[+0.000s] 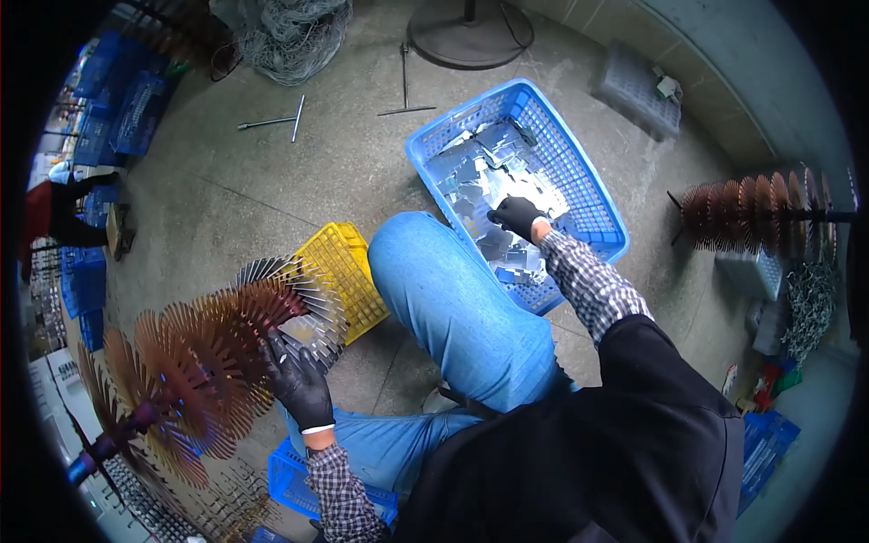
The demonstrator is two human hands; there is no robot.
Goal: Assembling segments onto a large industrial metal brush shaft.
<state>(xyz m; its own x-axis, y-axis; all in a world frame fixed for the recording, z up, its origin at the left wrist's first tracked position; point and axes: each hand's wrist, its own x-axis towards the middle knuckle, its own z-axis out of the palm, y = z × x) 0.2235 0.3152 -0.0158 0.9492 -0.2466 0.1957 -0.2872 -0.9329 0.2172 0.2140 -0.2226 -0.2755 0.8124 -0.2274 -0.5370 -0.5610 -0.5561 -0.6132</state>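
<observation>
My right hand [518, 217], in a black glove, reaches down into a blue plastic basket [579, 167] of loose flat metal plates [496, 242]. Its fingers are curled in among the plates; what they grip, if anything, is hidden. My left hand [303, 387], also black-gloved, is beside a long rack [195, 380] hung with rings of thin reddish-brown metal strips. Its fingers are stretched out and apart near the rack's end ring, where silver-grey plates [317, 312] fan outward. I see nothing held in it.
A yellow crate [348, 271] stands behind the rack's end, left of my knee. Two T-shaped metal rods [405, 81] lie on the floor near a tangle of wire [294, 36] and a round base [469, 36]. Another rack [760, 213] stands at right. A person [63, 213] is at far left.
</observation>
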